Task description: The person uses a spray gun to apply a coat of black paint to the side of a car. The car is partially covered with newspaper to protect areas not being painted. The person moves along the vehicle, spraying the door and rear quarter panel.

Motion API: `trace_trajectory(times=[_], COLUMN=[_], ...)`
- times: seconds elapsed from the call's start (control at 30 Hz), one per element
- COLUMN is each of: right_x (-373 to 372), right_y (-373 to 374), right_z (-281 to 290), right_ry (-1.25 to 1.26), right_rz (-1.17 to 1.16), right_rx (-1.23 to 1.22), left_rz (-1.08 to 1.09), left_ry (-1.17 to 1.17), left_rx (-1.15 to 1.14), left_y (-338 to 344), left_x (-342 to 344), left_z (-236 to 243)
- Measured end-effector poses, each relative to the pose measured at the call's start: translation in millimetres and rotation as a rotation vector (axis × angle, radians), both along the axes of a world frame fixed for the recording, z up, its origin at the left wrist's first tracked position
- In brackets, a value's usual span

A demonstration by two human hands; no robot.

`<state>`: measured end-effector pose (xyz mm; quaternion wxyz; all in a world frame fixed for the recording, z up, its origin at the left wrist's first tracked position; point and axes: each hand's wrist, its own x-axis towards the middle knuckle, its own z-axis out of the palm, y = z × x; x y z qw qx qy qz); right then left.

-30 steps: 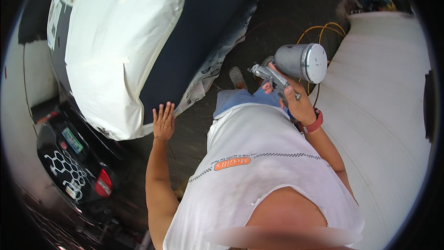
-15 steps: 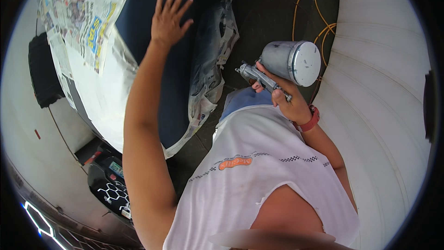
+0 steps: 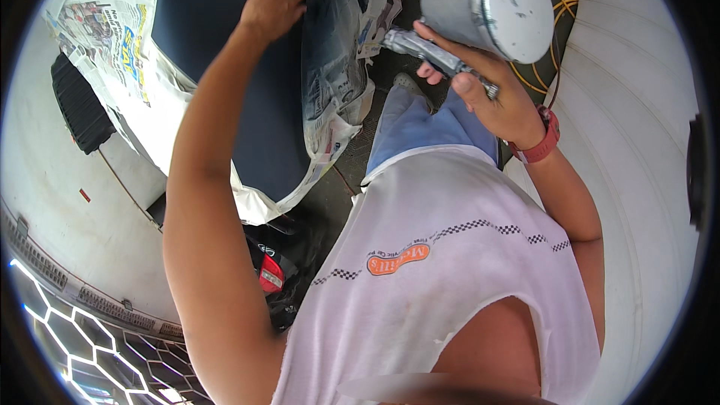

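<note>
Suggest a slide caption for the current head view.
Right hand gripping a silver spray gun, left hand open over a dark panel bordered by newspaper sheets.

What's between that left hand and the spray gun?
In the head view, crumpled masking sheeting along the edge of the dark panel lies between the left hand and the spray gun.

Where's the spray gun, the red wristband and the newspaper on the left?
Spray gun (image 3: 460, 9): head view, side of its silver cup.
Red wristband (image 3: 546, 146): head view, outside of the band.
Newspaper (image 3: 99, 24): head view, middle of the printed sheet.
</note>
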<state>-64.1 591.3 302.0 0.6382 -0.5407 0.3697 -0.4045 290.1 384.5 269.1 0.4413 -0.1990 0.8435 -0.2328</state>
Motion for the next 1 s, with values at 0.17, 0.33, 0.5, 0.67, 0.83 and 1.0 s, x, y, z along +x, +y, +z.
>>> trace_trajectory(times=[0.17, 0.33, 0.5, 0.67, 0.83, 1.0], right_x=[26.8, 93.4, 150.2, 188.6, 193.3, 161.0], right_y=[16.9, 78.5, 144.1, 187.6, 197.6, 177.9], right_z=[-0.2, -7.6, -10.8, -6.6, -16.8, -22.7], right_ry=[0.082, 0.059, -0.025, -0.061, -0.038, -0.081], right_rz=[0.069, 0.063, 0.119, 0.181, 0.114, 0.021], right_rx=[-0.086, -0.105, -0.074, 0.047, -0.020, 0.027], left_rz=[0.118, 0.269, 0.447, 0.309, 0.502, 0.384], left_ry=[0.129, 0.201, 0.235, 0.184, 0.490, 0.658], left_rx=[0.059, 0.092, 0.128, 0.078, 0.204, 0.073], left_y=[125.3, 262.1, 390.1, 501.3, 469.5, 305.7], left_x=[70.4, 145.5, 197.4, 268.8, 271.0, 177.4], left_z=[-0.9, -16.1, -38.0, -61.5, -41.4, -2.8])
